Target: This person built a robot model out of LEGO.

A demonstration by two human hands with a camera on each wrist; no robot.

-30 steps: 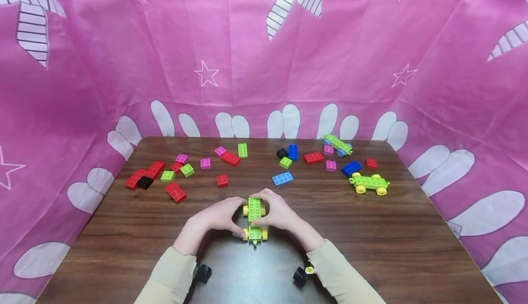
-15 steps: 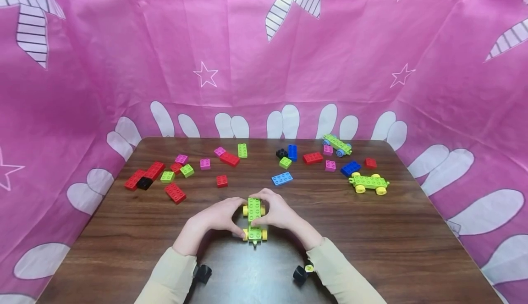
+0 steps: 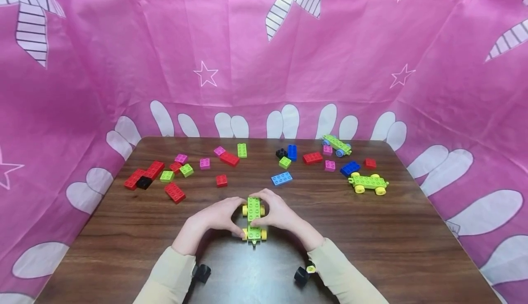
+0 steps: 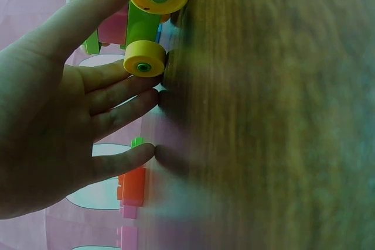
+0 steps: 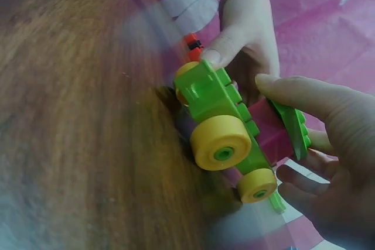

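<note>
A green toy car [image 3: 253,219] with yellow wheels stands on the brown table [image 3: 371,240], near its front middle. My left hand [image 3: 216,217] grips it from the left and my right hand [image 3: 284,214] from the right. In the right wrist view the car's green chassis [image 5: 214,95] carries a pink brick [image 5: 272,127] with a green plate [image 5: 291,122] on top. My right hand's thumb [image 5: 304,95] lies on that plate. In the left wrist view my left hand [image 4: 58,121] has its thumb along the car [image 4: 140,24], its other fingers stretched beside a yellow wheel [image 4: 143,65].
Loose bricks lie across the far half of the table: red ones [image 3: 140,175] at the left, a light blue one [image 3: 282,178] mid-table. Two more green cars [image 3: 368,182] [image 3: 337,144] stand at the far right. Pink patterned cloth [image 3: 247,65] walls in the table.
</note>
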